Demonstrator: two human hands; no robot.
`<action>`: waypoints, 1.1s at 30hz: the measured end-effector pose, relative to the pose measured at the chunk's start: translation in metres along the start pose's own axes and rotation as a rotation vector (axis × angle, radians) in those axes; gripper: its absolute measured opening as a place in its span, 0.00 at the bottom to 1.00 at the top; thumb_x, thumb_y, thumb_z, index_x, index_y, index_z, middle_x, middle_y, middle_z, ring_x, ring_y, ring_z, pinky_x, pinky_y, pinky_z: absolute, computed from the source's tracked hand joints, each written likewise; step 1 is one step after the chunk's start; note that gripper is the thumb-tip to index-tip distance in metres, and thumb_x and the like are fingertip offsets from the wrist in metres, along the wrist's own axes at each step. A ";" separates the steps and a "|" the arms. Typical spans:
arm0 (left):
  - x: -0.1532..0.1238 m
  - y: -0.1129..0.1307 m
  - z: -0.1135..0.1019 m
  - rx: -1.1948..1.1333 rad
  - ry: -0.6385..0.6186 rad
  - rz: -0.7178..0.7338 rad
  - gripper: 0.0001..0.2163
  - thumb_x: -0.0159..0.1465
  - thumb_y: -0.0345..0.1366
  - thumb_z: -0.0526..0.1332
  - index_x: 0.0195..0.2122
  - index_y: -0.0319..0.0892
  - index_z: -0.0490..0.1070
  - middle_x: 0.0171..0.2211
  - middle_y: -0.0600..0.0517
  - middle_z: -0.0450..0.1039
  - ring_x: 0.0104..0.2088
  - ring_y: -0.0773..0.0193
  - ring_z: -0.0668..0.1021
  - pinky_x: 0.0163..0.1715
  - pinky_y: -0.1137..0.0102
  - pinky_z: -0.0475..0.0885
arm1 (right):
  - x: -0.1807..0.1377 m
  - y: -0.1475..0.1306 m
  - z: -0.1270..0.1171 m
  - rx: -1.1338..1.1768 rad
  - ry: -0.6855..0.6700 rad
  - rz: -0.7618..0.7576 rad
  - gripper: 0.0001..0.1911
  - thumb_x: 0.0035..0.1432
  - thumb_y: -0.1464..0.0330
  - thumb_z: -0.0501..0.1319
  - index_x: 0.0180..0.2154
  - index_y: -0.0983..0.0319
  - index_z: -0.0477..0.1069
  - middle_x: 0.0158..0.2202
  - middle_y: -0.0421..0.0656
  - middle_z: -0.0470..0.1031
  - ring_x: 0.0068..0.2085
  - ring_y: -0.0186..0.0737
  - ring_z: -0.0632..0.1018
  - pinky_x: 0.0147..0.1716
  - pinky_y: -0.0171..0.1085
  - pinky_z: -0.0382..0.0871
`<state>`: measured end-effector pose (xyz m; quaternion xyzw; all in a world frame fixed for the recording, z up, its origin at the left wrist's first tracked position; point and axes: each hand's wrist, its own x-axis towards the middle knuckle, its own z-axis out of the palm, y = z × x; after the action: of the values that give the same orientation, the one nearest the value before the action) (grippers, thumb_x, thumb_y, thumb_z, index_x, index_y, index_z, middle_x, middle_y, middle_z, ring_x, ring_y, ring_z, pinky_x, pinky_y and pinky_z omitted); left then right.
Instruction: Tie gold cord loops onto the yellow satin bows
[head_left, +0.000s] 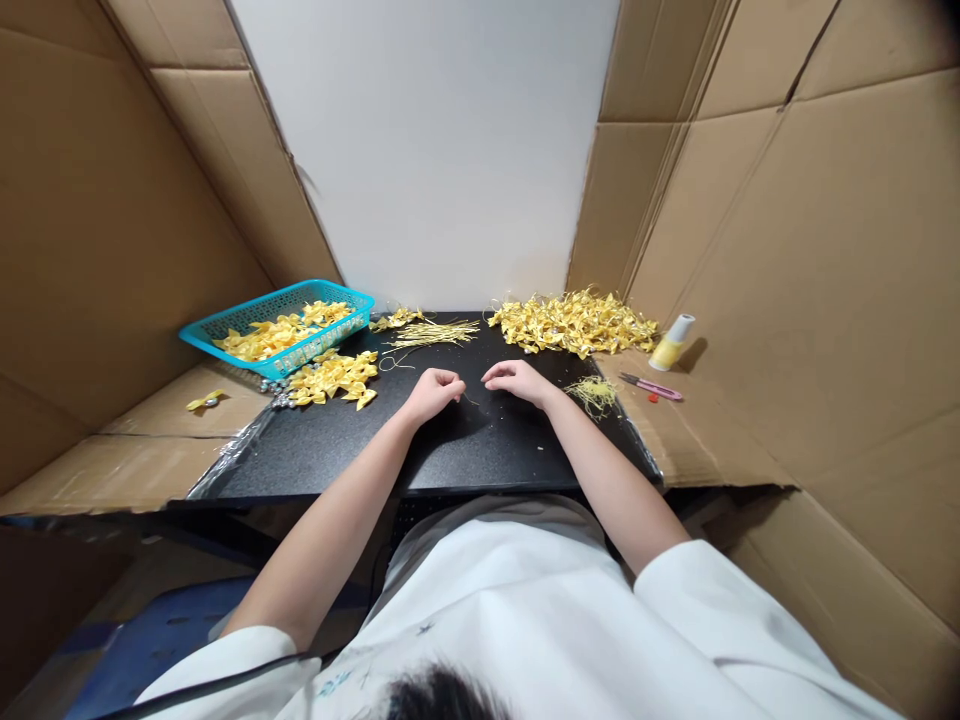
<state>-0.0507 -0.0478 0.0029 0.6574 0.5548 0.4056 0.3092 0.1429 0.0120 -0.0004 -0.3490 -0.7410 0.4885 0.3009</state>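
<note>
My left hand (437,395) is closed in a pinch over the black table, and a short thin thread (471,401) sticks out from its fingertips. Across a small gap, my right hand (517,382) has its thumb and fingers pressed together; whatever they hold, if anything, is too small to make out. Beyond my left hand lies a bundle of yellow cords (435,333). A loose pile of yellow ribbon bows (334,377) rests to its left. Past my right hand is a large heap of yellow bows with cord ends (574,322).
A turquoise basket (196,332) of bows stands at the left. Yellow thread scraps (594,396), pink-handled thread snips (660,390) and a yellow spool of thread (670,345) lie to the right. One bow (206,401) sits on the left cardboard. Cardboard walls (847,250) flank the table.
</note>
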 end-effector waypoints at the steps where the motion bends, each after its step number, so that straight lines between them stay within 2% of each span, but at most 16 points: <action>1: 0.000 -0.001 0.000 -0.005 -0.003 0.003 0.09 0.46 0.36 0.55 0.12 0.41 0.63 0.11 0.58 0.55 0.18 0.71 0.57 0.22 0.72 0.51 | 0.000 0.000 0.004 -0.018 0.001 -0.036 0.06 0.45 0.70 0.66 0.30 0.62 0.78 0.30 0.39 0.75 0.30 0.32 0.71 0.32 0.34 0.65; 5: 0.001 -0.002 0.000 -0.027 -0.011 0.010 0.09 0.46 0.36 0.56 0.12 0.40 0.64 0.11 0.59 0.55 0.18 0.71 0.57 0.22 0.72 0.50 | 0.003 0.002 0.021 -0.076 -0.021 -0.168 0.05 0.42 0.71 0.70 0.27 0.61 0.79 0.35 0.41 0.75 0.38 0.36 0.74 0.42 0.37 0.66; 8: 0.001 -0.002 0.000 -0.054 -0.019 0.010 0.08 0.46 0.36 0.56 0.12 0.40 0.65 0.11 0.59 0.55 0.18 0.71 0.57 0.21 0.73 0.50 | 0.005 0.005 0.026 -0.099 -0.015 -0.222 0.02 0.45 0.72 0.69 0.25 0.61 0.79 0.36 0.42 0.75 0.41 0.38 0.74 0.47 0.39 0.65; 12: 0.002 -0.003 0.001 -0.116 -0.012 0.021 0.09 0.47 0.37 0.56 0.14 0.40 0.65 0.13 0.58 0.60 0.19 0.71 0.61 0.23 0.73 0.55 | 0.007 0.007 0.018 -0.106 0.013 -0.226 0.02 0.49 0.70 0.67 0.27 0.62 0.78 0.37 0.42 0.75 0.40 0.37 0.75 0.46 0.39 0.66; 15: 0.004 -0.003 0.002 -0.167 0.009 0.028 0.09 0.47 0.38 0.55 0.14 0.41 0.65 0.15 0.57 0.62 0.20 0.70 0.62 0.24 0.72 0.58 | 0.008 0.010 0.011 -0.115 0.027 -0.195 0.04 0.50 0.69 0.65 0.28 0.63 0.77 0.36 0.42 0.76 0.36 0.35 0.74 0.42 0.38 0.68; 21: 0.008 -0.006 0.002 -0.269 0.078 0.020 0.11 0.50 0.39 0.56 0.14 0.41 0.65 0.17 0.54 0.64 0.22 0.68 0.65 0.27 0.71 0.62 | 0.009 0.012 0.013 -0.171 0.040 -0.171 0.03 0.50 0.71 0.63 0.27 0.64 0.75 0.33 0.41 0.74 0.32 0.33 0.73 0.38 0.36 0.68; 24: 0.009 -0.009 0.003 -0.316 0.109 -0.009 0.13 0.52 0.44 0.59 0.18 0.40 0.70 0.20 0.52 0.69 0.24 0.67 0.68 0.28 0.70 0.63 | 0.009 0.012 0.015 -0.216 0.062 -0.189 0.04 0.51 0.72 0.62 0.26 0.63 0.74 0.33 0.41 0.74 0.32 0.33 0.72 0.37 0.35 0.67; 29: 0.007 -0.008 0.002 -0.323 0.112 -0.043 0.22 0.51 0.53 0.64 0.34 0.37 0.80 0.33 0.43 0.80 0.28 0.64 0.72 0.31 0.68 0.67 | 0.005 0.007 0.020 -0.312 0.079 -0.299 0.06 0.50 0.75 0.63 0.24 0.62 0.72 0.33 0.40 0.73 0.36 0.35 0.73 0.43 0.37 0.65; 33: 0.004 -0.005 0.001 -0.260 0.095 -0.033 0.21 0.49 0.52 0.68 0.35 0.39 0.82 0.36 0.44 0.81 0.30 0.63 0.73 0.32 0.68 0.67 | -0.001 0.000 0.020 -0.394 0.124 -0.389 0.06 0.52 0.75 0.62 0.24 0.61 0.71 0.35 0.41 0.72 0.39 0.38 0.71 0.47 0.40 0.62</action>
<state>-0.0520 -0.0429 -0.0015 0.5827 0.5223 0.4994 0.3717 0.1276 0.0009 -0.0074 -0.2810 -0.8550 0.2458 0.3600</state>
